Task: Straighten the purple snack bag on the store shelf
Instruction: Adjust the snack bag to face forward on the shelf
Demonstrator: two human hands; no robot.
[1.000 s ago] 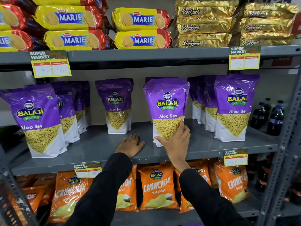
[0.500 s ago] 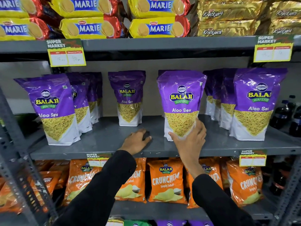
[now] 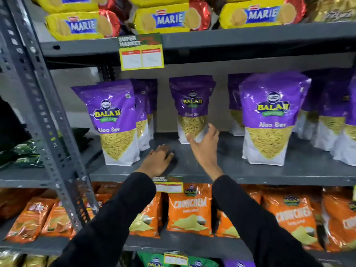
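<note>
Several purple Balaji Aloo Sev bags stand on the grey middle shelf. One purple bag stands upright on its own, set back from the front edge. My right hand is spread open in front of its lower right corner; whether the fingertips touch it I cannot tell. A larger-looking purple bag stands upright near the front edge to the right, with no hand on it. My left hand lies flat, palm down, on the shelf between the set-back bag and the left front bag.
More purple bags line up behind the left front bag and at the far right. Marie biscuit packs fill the shelf above, orange Crunchem bags the shelf below. A perforated grey upright stands at the left. Price tags hang from the shelf edges.
My right hand has let go of the front purple bag and moved left to the set-back bag. The view has swung left. My left hand stays flat on the shelf.
</note>
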